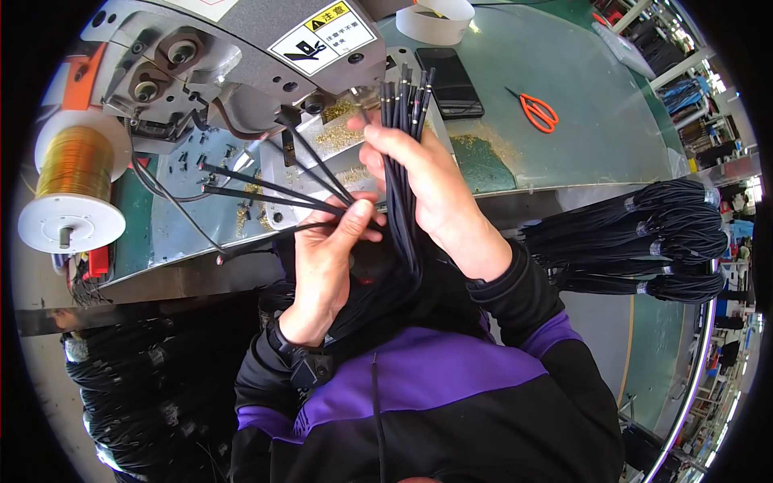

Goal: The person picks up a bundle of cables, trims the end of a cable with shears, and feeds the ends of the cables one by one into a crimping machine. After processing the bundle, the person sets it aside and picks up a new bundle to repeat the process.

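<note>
Thin black cables fill both hands. My left hand pinches several fanned-out cables between thumb and fingers, their tips spread toward the machine at the upper left. A thicker bundle of black cables stands upright in my right hand, closed around it. Small metallic bits show near the upper ends of that bundle. Its lower part curves down to my lap, where dark clothing makes it hard to follow. The right fingertips are partly hidden and slightly blurred beside the machine.
A grey machine overhangs the bench, with a spool of copper-coloured wire at left. Brass-coloured scraps litter its metal plate. Beyond lie a black phone, orange-handled scissors and a white roll. Cable bundles hang right and left.
</note>
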### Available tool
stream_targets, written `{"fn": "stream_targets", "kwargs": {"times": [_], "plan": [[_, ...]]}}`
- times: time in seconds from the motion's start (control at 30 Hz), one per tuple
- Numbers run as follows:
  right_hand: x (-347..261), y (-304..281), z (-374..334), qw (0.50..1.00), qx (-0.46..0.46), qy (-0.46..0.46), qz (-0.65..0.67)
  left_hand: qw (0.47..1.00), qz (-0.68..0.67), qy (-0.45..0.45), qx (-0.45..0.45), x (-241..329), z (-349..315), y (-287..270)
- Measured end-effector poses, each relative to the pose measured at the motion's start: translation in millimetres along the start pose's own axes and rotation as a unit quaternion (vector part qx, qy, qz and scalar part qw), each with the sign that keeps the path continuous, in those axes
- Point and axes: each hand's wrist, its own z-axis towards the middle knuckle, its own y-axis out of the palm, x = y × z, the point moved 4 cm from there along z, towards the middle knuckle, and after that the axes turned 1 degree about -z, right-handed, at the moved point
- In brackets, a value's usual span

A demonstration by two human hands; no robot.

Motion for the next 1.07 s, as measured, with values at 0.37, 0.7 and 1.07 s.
{"fn": "stream_targets", "kwargs": {"times": [0.37,0.7,1.07], "plan": [[-0.7,-4.8,-17.8,0.994,-0.002,-0.102,-0.037,0.999,0.003,0.034,-0.021,-7.6,-12.0,3.9],[0.9,2.1,2.9,0.999,-0.008,0.025,0.022,0.997,-0.035,0.061,0.015,4.0,-2.2,0.1],[5.9,-2.8,-13.0,0.990,-0.081,-0.049,-0.109,0.998,0.018,-0.030,-0.052,-7.7,-7.9,1.4]]}}
